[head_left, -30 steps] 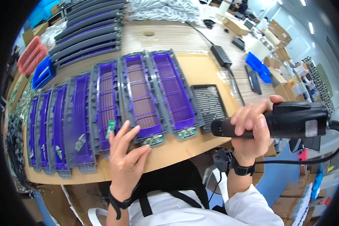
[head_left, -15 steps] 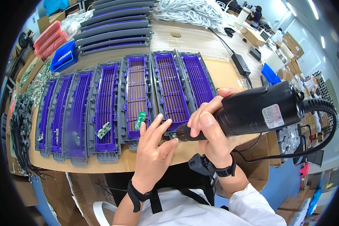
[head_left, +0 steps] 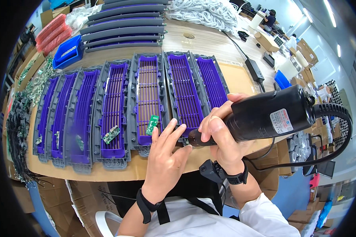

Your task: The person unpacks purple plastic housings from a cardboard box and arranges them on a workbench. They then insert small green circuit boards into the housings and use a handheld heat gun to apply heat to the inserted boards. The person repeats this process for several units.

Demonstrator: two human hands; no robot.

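Observation:
My right hand (head_left: 221, 130) grips a black corded electric screwdriver (head_left: 265, 114), held nearly level with its ridged collar pointing left. The collar sits over the lower end of a grey frame with a purple slatted grille (head_left: 182, 91); its very tip is hard to make out. My left hand (head_left: 166, 158) reaches over the lower ends of this frame and its neighbour, fingers stretched and apart, thumb close to the collar. Just beyond its fingertips a green circuit board (head_left: 152, 125) lies on the neighbouring grille (head_left: 148, 87). Another small board (head_left: 111, 134) rests on the grille further left.
Several similar frames stand in a row on cardboard (head_left: 118, 173). Behind are stacked grey panels (head_left: 124, 29), a blue bin (head_left: 67, 53) and white cable bundles (head_left: 203, 14). Black wires (head_left: 17, 138) hang at the left edge. A black power adapter (head_left: 254, 70) lies right; the screwdriver's cord (head_left: 340, 114) loops rightward.
The view has shifted slightly, so the frames sit a little differently in the picture. Both hands and the electric screwdriver keep nearly the same place at the frame's lower end.

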